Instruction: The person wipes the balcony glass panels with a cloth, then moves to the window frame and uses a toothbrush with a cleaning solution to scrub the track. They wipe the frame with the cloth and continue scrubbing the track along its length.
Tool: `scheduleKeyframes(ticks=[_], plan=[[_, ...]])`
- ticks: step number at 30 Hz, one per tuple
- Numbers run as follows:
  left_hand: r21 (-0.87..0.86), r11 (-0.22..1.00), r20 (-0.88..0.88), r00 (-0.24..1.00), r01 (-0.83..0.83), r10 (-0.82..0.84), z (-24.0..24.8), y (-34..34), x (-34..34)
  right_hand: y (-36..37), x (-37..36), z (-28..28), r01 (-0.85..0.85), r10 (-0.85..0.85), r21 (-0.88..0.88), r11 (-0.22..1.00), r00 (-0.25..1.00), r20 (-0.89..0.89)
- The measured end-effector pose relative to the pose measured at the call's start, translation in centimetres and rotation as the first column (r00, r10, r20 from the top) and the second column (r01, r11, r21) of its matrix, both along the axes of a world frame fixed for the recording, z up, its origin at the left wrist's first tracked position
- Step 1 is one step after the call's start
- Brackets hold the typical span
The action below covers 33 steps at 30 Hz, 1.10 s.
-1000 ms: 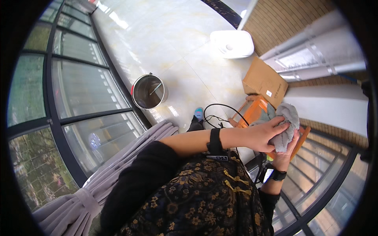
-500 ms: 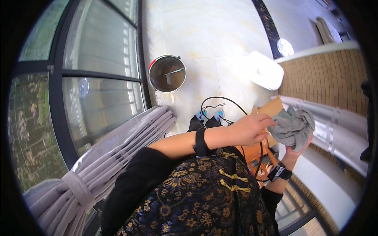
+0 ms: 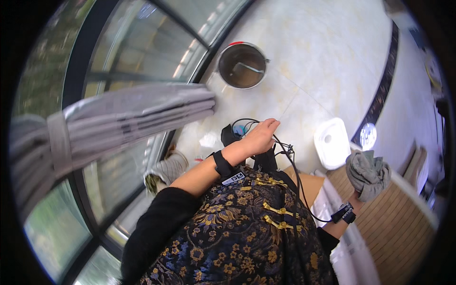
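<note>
A bunched grey cloth [image 3: 368,175] is in my right hand [image 3: 355,198], raised out to the right. It covers most of that hand's fingers. My left hand [image 3: 261,137] is in front of my body, well apart from the cloth. Its fingers are stretched out and hold nothing. A black cable [image 3: 297,173] loops beside and behind it, above my feet. Farther ahead stands a round metal bucket [image 3: 220,71] with a red patch on its rim. Inside it lies a pale, slim object I cannot identify.
A white rounded plastic piece [image 3: 332,142] is on the pale tiled floor, right of centre. To the left are dark-framed glass doors [image 3: 80,52] and a tied grey curtain [image 3: 137,109]. A potted plant [image 3: 166,168] stands by the glass. Cardboard [image 3: 308,185] lies near my right side.
My left hand has come away from the grey cloth and moved left. The right hand still holds the cloth, now farther out. My view has turned, shifting the bucket and curtain.
</note>
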State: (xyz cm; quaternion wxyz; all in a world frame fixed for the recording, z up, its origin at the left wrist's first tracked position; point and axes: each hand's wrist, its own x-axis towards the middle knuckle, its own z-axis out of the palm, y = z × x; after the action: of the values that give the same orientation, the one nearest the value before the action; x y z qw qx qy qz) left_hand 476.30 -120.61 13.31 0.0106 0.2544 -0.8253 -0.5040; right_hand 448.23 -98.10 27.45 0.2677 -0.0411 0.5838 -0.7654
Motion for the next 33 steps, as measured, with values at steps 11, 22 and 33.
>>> scheduleKeyframes(ticks=[11, 22, 33], plan=[[-0.02, 0.834, 0.055, 0.832, -0.552, 0.552, 3.3, 12.8, 9.6, -10.2, -1.7, 3.0, -0.614, 0.618, -0.068, 0.786, 0.784, 0.059], [0.312, 0.425, 0.673, 0.513, -0.85, 0.532, -1.3, 31.4, 25.6, -17.0, 4.7, 7.5, -0.858, 0.859, -0.063, 0.51, 0.504, 0.093], [0.797, -0.312, 0.258, -0.176, -0.516, 0.95, 5.8, 23.1, 35.4, -18.7, 5.2, 8.0, -0.834, 0.83, -0.03, 0.552, 0.545, 0.115]])
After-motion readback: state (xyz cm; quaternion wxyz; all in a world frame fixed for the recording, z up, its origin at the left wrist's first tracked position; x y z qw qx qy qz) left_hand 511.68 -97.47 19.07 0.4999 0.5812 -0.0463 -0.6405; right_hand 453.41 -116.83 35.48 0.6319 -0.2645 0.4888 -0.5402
